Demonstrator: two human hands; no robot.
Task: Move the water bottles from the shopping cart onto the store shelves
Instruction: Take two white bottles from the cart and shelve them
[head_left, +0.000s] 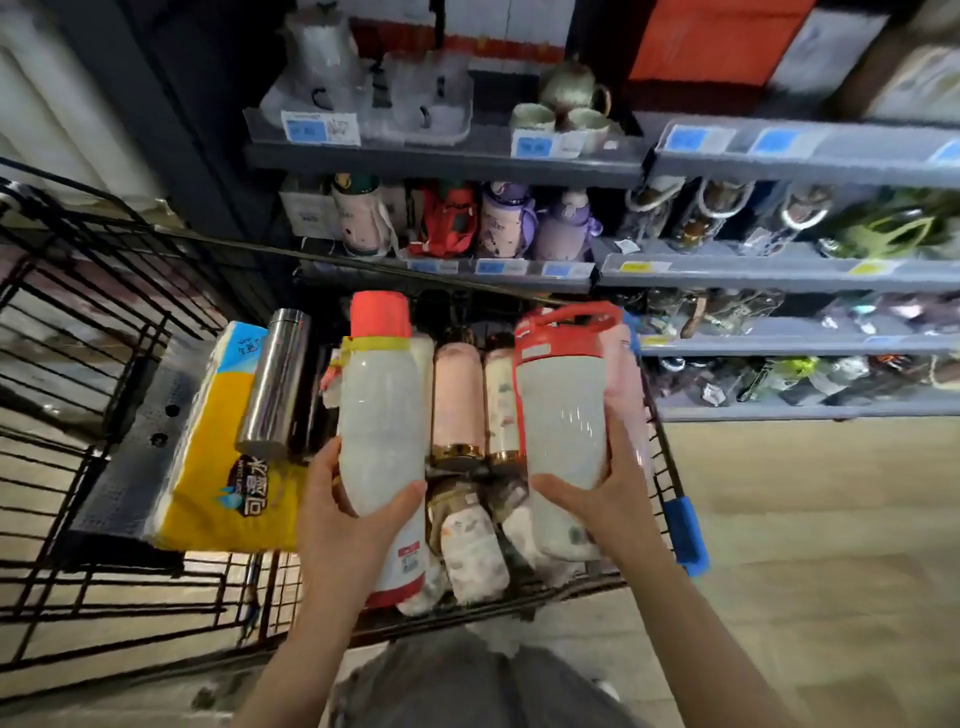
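Left hand (349, 512), right hand (605, 491): both hands gripping.

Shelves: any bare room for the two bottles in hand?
Little. The kids' bottle shelf is packed from the boxed item to the purple bottles. The shelf above holds a cup tray and tea set, with a narrow bare gap between. Right-hand shelves look full, though blurred.

Glossy steel flask (274, 382), wire cart (93, 270)

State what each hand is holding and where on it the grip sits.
Left hand: the red-capped frosted bottle, gripped around its lower body. Right hand: the frosted bottle with the red handled lid, gripped near its base.
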